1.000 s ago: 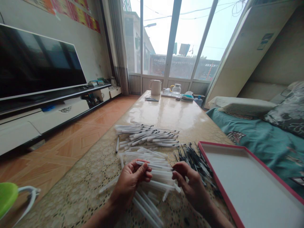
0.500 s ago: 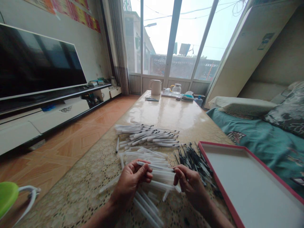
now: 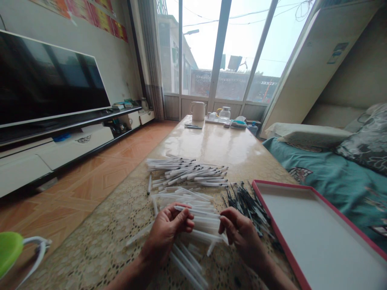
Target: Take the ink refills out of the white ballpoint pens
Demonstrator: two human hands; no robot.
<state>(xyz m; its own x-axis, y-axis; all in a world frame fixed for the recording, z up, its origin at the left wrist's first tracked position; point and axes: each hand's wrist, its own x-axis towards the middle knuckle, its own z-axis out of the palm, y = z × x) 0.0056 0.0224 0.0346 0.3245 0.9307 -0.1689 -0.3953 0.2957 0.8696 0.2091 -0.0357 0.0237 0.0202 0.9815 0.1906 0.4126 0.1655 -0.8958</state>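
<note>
My left hand is closed round a slim white pen, its thumb pressing on the barrel. The pen lies nearly level, pointing right. At its right end the fingertips of my right hand are pinched together and cover the tip. Under both hands lie loose translucent white pen barrels, partly hidden by my fingers. Just beyond is a pile of white pens with dark ends. Thin black refills lie in a heap right of my right hand.
A shallow white tray with a red rim stands at the right of the patterned table. A kettle and a glass jug are at the far end. A green seat shows at lower left.
My right fingers have shifted slightly left and now cover the dark end of the pen that showed before. The left hand has hardly moved.
</note>
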